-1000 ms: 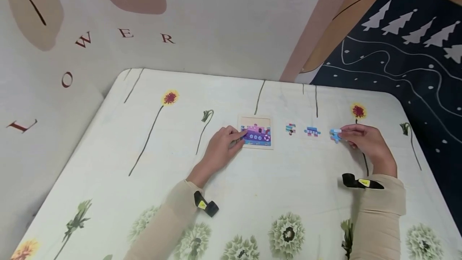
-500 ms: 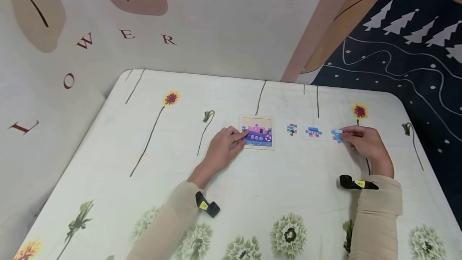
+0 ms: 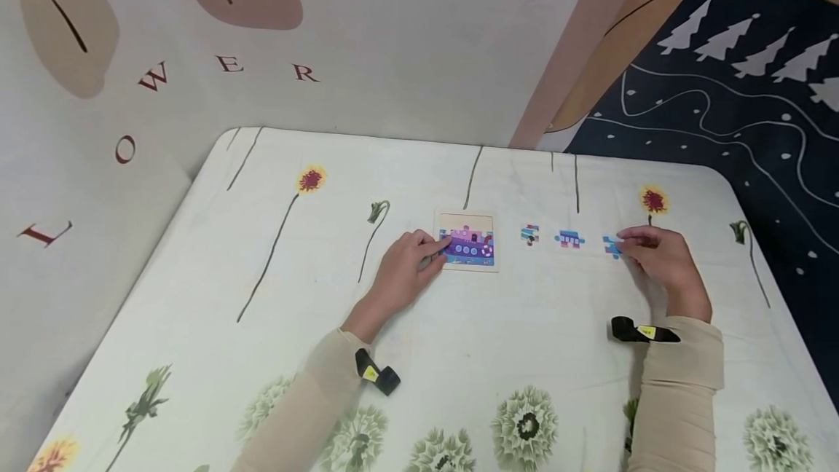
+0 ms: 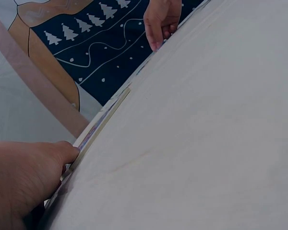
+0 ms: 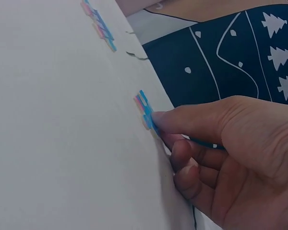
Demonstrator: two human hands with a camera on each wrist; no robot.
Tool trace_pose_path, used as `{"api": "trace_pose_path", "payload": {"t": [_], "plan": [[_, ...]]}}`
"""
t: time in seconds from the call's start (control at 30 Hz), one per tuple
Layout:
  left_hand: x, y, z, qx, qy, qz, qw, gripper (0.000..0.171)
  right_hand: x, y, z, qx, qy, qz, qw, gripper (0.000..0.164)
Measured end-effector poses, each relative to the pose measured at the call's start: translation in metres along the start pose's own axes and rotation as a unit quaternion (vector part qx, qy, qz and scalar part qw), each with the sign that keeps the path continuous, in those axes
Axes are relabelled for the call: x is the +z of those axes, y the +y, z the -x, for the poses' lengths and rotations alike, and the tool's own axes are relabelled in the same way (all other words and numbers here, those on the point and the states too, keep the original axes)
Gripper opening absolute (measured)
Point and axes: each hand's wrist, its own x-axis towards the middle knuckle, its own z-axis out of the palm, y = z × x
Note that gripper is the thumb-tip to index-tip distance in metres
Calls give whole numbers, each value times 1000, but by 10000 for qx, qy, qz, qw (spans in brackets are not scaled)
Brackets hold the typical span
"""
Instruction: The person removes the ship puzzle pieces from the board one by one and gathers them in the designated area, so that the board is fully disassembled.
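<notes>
A jigsaw puzzle in a square wooden frame [image 3: 470, 246] shows a purple and pink ship; bare wood shows along its top. My left hand [image 3: 408, 268] holds the frame's left edge, index finger and thumb over the puzzle's side. My right hand [image 3: 662, 261] pinches a blue puzzle piece [image 3: 611, 245] by its right side, down at the table; in the right wrist view, the thumb covers one end of this piece [image 5: 145, 109]. Between frame and right hand lie a striped multicoloured piece [image 3: 530, 234] and a blue piece with pink tabs [image 3: 569, 239].
A white flower-printed cloth covers the table [image 3: 459, 341]. Behind it rises a pale wall [image 3: 406, 49] with printed letters. A dark blue hanging with white trees [image 3: 727, 108] borders the right side. Each sleeve carries a black wrist camera [image 3: 376, 371].
My right hand has shifted slightly left and covers a little more of the blue piece's right side. The left hand and the framed puzzle have stayed in place.
</notes>
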Motion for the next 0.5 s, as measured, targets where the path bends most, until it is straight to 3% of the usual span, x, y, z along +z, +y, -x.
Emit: {"api": "trace_pose_path", "payload": {"t": [0.13,0.27,0.4,0.5], "plan": [[-1,1,-1,7,-22,-18,10000,34,0,-3,2,-127,12,122,9998,36],[-2,1,-1,-9,-50,-56,10000,35,7,-15,7,-374,394,439,9976,42],[0,0,-1,-57,-73,-57,9999,35,25,-48,13,-1085,848,126,9904,41],[2,0,0,-114,-65,13,9999,35,48,-84,15,-1776,581,-354,9818,34]]}}
